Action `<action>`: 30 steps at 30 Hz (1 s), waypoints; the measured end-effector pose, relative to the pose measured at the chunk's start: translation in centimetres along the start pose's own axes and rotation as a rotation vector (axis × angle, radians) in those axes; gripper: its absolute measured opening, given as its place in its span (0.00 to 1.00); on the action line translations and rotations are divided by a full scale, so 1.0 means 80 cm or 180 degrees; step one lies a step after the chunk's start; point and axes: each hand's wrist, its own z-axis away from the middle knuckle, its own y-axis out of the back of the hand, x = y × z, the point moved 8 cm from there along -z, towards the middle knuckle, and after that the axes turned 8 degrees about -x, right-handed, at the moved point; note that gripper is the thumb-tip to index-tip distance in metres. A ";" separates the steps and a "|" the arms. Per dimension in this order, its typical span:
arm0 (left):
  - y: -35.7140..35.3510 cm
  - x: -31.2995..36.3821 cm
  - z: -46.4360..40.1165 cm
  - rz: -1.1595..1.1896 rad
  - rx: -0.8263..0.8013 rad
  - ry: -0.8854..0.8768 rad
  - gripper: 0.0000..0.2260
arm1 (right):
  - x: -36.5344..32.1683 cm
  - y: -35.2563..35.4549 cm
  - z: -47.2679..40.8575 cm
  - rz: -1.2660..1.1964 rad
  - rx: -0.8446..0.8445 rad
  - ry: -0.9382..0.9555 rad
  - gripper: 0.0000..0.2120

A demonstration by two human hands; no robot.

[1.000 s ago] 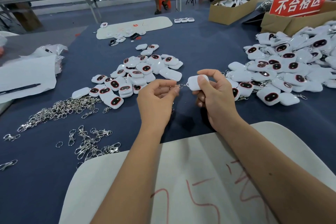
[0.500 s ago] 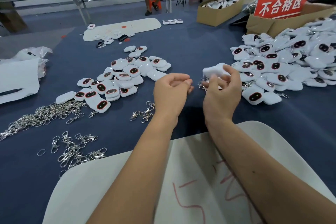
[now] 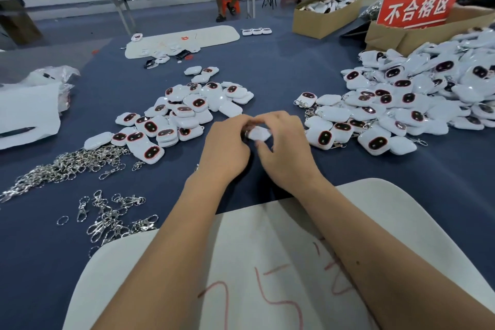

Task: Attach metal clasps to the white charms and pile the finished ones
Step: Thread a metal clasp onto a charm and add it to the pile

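Pinching one white charm (image 3: pixel 259 133) between both hands' fingers (image 3: pixel 270 118), near the red "不合格区" sign (image 3: pixel 417 7).

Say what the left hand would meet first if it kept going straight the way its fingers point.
The left hand points up and right at the small white plastic charm pinched between both hands, so it would likely meet that first, with the right hand just behind; depth is unclear.

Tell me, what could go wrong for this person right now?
1. Both hands, left hand and right hand, pinch one small white charm; it might slip onto the blue table.
2. The loose metal clasps lie tangled, so picking one may drag others along.
3. The unfinished charms and the finished pile look alike; a clasp-less charm could get mixed in.
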 end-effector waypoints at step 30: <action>0.028 -0.034 0.057 0.1397 0.0898 -0.0242 0.06 | -0.022 -0.013 0.002 -0.0389 -0.0389 0.0549 0.04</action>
